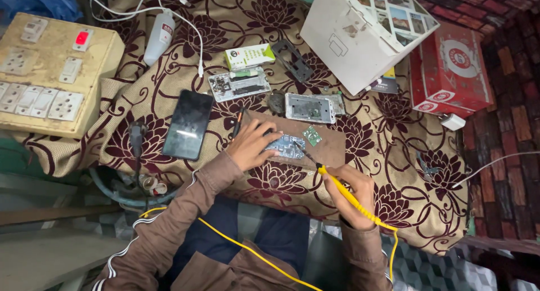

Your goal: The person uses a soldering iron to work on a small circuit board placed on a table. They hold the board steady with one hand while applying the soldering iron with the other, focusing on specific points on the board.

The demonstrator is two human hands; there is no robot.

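Head view: right hand (351,195) fingers grip a yellow soldering iron (340,187), tip pointing up-left at the circuit board (287,146) under closed left hand (251,145) fingers.

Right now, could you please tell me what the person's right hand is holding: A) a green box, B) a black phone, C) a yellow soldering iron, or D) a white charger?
C: the right hand grips a yellow soldering iron whose tip points at the circuit board under the left hand.
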